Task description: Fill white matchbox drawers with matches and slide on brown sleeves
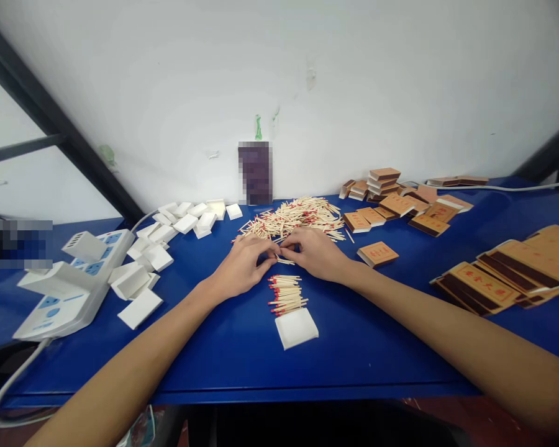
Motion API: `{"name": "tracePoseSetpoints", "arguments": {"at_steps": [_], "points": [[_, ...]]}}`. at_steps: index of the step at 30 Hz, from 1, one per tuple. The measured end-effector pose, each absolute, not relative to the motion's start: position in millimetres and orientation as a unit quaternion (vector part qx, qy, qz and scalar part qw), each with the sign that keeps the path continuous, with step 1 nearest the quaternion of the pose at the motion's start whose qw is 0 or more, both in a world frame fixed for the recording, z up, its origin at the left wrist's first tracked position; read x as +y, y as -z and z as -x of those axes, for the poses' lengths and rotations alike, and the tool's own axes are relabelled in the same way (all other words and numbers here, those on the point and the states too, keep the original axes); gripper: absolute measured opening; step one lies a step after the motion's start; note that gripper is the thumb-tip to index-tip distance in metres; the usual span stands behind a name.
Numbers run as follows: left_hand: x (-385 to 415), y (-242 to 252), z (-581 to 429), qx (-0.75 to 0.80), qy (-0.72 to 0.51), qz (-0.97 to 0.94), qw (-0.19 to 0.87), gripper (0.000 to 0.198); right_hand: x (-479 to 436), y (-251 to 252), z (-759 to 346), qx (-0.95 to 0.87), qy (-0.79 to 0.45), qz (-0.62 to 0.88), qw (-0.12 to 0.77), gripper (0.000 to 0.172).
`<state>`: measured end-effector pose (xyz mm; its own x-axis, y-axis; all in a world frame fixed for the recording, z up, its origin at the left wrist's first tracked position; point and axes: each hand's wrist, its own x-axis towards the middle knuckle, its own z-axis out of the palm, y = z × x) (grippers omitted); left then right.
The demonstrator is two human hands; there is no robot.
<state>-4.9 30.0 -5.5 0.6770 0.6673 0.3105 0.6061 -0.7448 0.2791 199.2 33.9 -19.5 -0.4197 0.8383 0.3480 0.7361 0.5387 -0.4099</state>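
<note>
A large heap of red-tipped matches (302,214) lies at the back middle of the blue table. Just in front of it, my left hand (249,264) has thumb and forefinger pinched close together beside a few loose matches (286,261). My right hand (314,251) meets it from the right, its fingers also pinched; the small thing at its fingertips is too hidden to name. Nearer to me is a column of matches (286,293) laid side by side, red heads to the left. A white inner box tray (297,328) sits directly below that column.
White box trays (140,308) are scattered on the left beside a white power strip (81,295) with plugs. Orange matchbox sleeves (377,253) lie at the right, flattened ones (484,285) further right. A blurred dark panel (256,172) stands against the wall.
</note>
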Motion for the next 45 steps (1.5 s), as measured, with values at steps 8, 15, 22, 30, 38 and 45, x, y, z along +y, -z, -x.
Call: {"name": "tracePoseSetpoints", "arguments": {"at_steps": [8,15,22,30,38,45], "points": [[30.0,7.7,5.2,0.360,-0.228,-0.903,0.056,0.009,33.5,16.2,-199.1,-0.836,-0.123,0.468,0.259,0.013],[26.2,2.0,10.4,0.380,-0.217,-0.898,0.037,0.015,32.8,12.5,-202.6,-0.843,-0.102,0.462,0.258,0.014],[26.1,-3.2,26.4,0.398,-0.200,-0.895,-0.009,0.015,23.9,13.6,-211.4,-0.852,-0.095,0.455,0.243,0.018],[22.4,-3.2,22.9,0.355,-0.150,-0.923,-0.006,0.023,16.1,16.1,-206.1,-0.849,-0.103,0.448,0.263,0.015],[7.2,-11.7,20.7,0.232,-0.186,-0.953,0.063,0.022,13.3,12.3,-213.2,-0.869,-0.134,0.409,0.243,0.015],[-26.2,-15.9,2.1,0.105,-0.188,-0.976,0.017,0.037,0.7,3.4,-214.7,-0.896,-0.165,0.355,0.211,0.019]]}}
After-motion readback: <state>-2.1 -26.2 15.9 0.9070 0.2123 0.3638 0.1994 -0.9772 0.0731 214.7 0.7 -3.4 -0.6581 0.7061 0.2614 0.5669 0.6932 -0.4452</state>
